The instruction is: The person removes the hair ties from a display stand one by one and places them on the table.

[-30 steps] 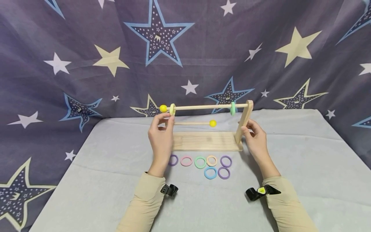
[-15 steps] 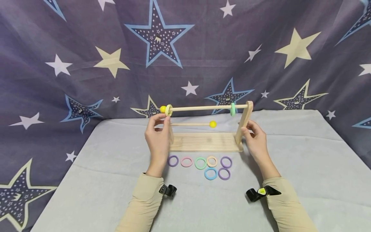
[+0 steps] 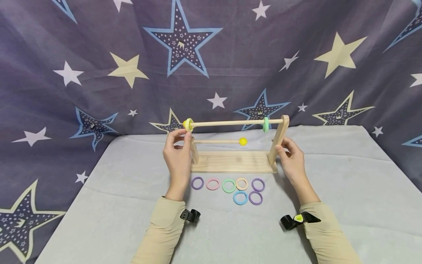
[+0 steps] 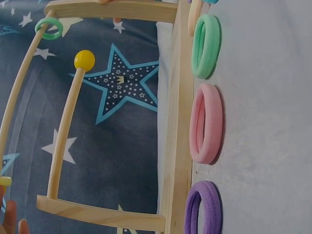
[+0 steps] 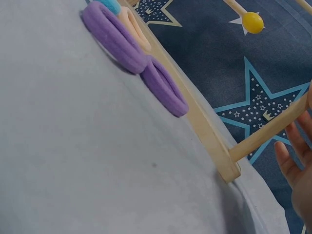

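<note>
A wooden stand (image 3: 234,162) has an upper rod (image 3: 227,123) and a shorter lower rod (image 3: 217,141), each tipped with a yellow ball. My left hand (image 3: 179,157) pinches a pale yellow hair tie (image 3: 189,125) around the upper rod's left end, partly covering the ball there. Farther right on that rod hangs a green hair tie (image 3: 265,124). My right hand (image 3: 292,161) holds the stand's right upright (image 3: 279,139); in the right wrist view, fingers (image 5: 287,165) show beside that upright. Only fingertips of the left hand appear in the left wrist view.
In front of the stand lie several hair ties: purple (image 3: 197,183), pink (image 3: 213,184), green (image 3: 229,186), peach (image 3: 241,184), blue (image 3: 240,198), and two more purple ones at the right (image 3: 255,198). Behind the grey cloth-covered table (image 3: 346,176) hangs a star-patterned curtain (image 3: 230,47).
The left hand has moved left, bringing the pale yellow hair tie along the upper rod to its end ball. My right hand stays at the upright.
</note>
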Demonstrator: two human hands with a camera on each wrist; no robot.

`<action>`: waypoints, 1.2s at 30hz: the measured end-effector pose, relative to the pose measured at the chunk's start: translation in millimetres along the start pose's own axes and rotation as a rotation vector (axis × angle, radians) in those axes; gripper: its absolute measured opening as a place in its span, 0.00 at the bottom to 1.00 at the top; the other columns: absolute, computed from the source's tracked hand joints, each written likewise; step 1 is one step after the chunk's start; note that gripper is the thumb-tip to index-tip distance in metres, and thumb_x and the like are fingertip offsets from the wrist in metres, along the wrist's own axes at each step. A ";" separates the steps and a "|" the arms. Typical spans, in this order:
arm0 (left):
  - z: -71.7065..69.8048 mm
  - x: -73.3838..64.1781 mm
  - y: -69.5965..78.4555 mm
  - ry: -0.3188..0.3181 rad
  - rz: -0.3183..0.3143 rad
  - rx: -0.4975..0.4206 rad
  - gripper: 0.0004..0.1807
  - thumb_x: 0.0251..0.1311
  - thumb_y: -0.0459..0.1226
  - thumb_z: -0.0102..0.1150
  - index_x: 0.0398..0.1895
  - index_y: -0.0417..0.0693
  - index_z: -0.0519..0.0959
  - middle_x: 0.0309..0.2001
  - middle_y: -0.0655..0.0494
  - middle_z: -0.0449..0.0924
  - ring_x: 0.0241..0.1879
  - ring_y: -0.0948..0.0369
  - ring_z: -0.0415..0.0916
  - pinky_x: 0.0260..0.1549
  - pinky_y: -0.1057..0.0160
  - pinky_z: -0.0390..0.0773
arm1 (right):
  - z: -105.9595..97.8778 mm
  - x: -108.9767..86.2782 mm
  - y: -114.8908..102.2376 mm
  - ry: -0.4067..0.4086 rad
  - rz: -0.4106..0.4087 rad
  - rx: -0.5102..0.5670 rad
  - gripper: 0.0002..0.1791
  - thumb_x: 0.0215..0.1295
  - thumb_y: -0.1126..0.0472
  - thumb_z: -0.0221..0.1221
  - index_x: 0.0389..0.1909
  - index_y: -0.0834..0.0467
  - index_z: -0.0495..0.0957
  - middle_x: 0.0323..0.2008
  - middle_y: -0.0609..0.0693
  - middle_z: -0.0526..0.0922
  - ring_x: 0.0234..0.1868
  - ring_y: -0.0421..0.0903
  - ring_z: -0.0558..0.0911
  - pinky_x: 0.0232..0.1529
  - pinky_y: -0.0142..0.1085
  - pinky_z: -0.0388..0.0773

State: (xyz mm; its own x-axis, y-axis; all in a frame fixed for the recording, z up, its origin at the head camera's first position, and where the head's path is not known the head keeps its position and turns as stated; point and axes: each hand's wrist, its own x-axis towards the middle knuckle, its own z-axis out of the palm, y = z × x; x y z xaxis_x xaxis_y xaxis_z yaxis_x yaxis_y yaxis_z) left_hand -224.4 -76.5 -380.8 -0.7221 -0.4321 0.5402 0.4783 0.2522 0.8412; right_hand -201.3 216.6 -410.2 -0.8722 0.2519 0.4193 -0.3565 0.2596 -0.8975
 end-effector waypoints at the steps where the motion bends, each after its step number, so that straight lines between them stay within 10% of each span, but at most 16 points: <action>1: 0.0 0.3 -0.5 0.002 -0.001 0.002 0.09 0.63 0.37 0.66 0.42 0.41 0.82 0.39 0.54 0.83 0.38 0.63 0.77 0.33 0.67 0.73 | 0.0 -0.1 0.0 0.000 0.000 0.002 0.17 0.68 0.70 0.58 0.54 0.76 0.75 0.38 0.45 0.81 0.43 0.33 0.76 0.43 0.24 0.74; 20: -6.2 -1.3 35.3 0.032 -0.015 0.022 0.08 0.63 0.29 0.63 0.42 0.30 0.80 0.39 0.40 0.81 0.39 0.54 0.77 0.33 0.68 0.70 | 1.0 -0.3 1.0 0.008 -0.012 0.001 0.16 0.68 0.72 0.57 0.54 0.76 0.75 0.38 0.44 0.81 0.42 0.33 0.76 0.42 0.23 0.74; 36: -20.0 18.1 -6.9 -0.055 0.058 0.061 0.10 0.61 0.39 0.68 0.40 0.41 0.83 0.38 0.51 0.83 0.40 0.62 0.77 0.37 0.56 0.73 | 1.4 -0.2 1.2 0.013 0.002 0.002 0.16 0.67 0.74 0.57 0.54 0.76 0.75 0.39 0.49 0.80 0.41 0.32 0.77 0.42 0.22 0.74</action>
State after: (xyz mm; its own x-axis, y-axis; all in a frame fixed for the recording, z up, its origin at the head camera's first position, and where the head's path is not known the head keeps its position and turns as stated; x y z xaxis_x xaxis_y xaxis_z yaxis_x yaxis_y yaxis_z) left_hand -230.7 -103.4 -377.4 -0.7211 -0.3676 0.5872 0.4899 0.3287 0.8074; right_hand -202.0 215.5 -411.5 -0.8686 0.2644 0.4191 -0.3553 0.2572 -0.8987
